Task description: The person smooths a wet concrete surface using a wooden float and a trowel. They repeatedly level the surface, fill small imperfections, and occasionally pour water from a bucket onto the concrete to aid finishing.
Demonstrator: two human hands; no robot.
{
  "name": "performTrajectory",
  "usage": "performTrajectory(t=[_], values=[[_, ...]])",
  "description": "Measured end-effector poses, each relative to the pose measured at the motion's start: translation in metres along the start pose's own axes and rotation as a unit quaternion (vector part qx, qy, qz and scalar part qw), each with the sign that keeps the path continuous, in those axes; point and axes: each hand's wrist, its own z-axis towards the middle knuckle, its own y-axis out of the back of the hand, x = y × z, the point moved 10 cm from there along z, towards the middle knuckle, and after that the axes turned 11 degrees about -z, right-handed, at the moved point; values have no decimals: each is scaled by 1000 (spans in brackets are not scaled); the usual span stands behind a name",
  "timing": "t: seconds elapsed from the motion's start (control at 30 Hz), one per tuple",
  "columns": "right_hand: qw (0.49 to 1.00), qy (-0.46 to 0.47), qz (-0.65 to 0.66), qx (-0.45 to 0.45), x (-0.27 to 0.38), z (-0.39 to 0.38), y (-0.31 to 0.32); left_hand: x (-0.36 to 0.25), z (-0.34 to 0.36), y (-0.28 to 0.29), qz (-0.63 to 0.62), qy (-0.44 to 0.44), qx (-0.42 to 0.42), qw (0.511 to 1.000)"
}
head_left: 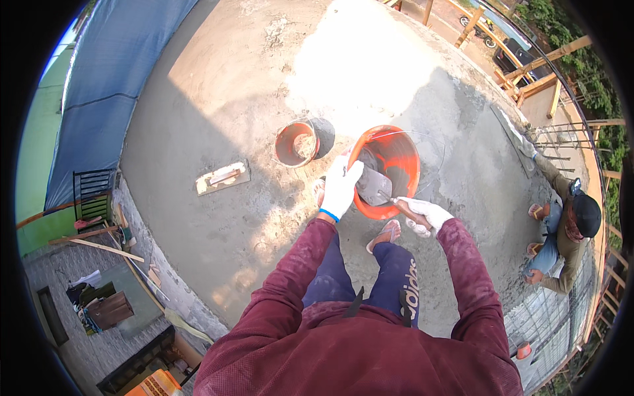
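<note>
An orange bucket (411, 153) tilts a little toward me in front of my feet, with grey wet mortar (399, 179) inside. My left hand (340, 189), in a white glove, is closed on the bucket's left rim. In my gloved right hand (432, 214) is the handle of a trowel (376, 188). The trowel's grey, mortar-smeared blade lies inside the bucket's mouth. A thin wire handle (444, 153) loops out on the bucket's right side.
Left of the bucket stands a smaller orange bucket (285, 146), and a plastering float (223, 177) rests on the concrete. A co-worker (573, 224) crouches at right, one arm reaching forward, near steel mesh (543, 323). The slab's left edge (168, 267) borders a lower area.
</note>
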Motion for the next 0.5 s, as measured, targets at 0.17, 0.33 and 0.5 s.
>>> performTrajectory(t=[0.17, 0.33, 0.5], values=[[1000, 0, 19, 3, -23, 91, 35, 151, 29, 68, -18, 80, -98, 992], [999, 8, 32, -15, 0, 185, 47, 322, 58, 120, -199, 178, -201, 942], [995, 49, 17, -88, 55, 310, 75, 410, 55, 149, -285, 225, -262, 894]])
